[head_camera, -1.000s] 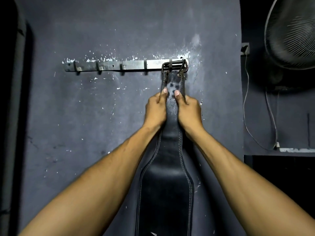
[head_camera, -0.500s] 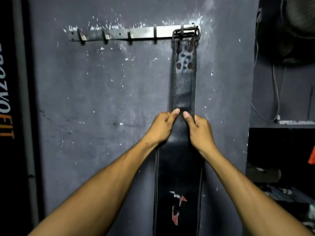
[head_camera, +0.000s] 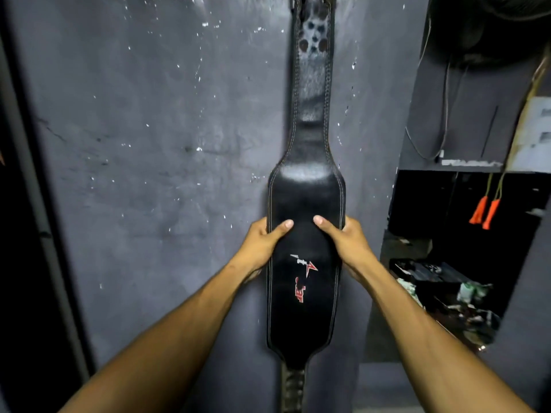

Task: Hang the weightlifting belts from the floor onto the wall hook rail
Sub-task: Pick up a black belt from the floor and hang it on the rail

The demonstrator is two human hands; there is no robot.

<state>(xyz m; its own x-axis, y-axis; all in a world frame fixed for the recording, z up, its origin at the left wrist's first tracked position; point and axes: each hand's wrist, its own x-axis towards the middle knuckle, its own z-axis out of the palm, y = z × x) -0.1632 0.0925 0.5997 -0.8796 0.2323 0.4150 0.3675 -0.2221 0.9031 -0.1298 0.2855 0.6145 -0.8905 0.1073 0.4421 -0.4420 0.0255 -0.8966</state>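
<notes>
One belt [head_camera: 305,201] between two gripping hands

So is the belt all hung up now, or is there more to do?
This black belt already hangs flat against the grey wall, its top running out of view. The left hand and right hand grip its wide part. Left: letting go. No other belts show here.

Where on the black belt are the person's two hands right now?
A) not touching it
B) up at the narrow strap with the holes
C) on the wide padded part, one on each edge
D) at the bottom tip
C: the left hand and right hand grip opposite edges of the belt at its wide section, thumbs across the front above the red and white logo.
</notes>
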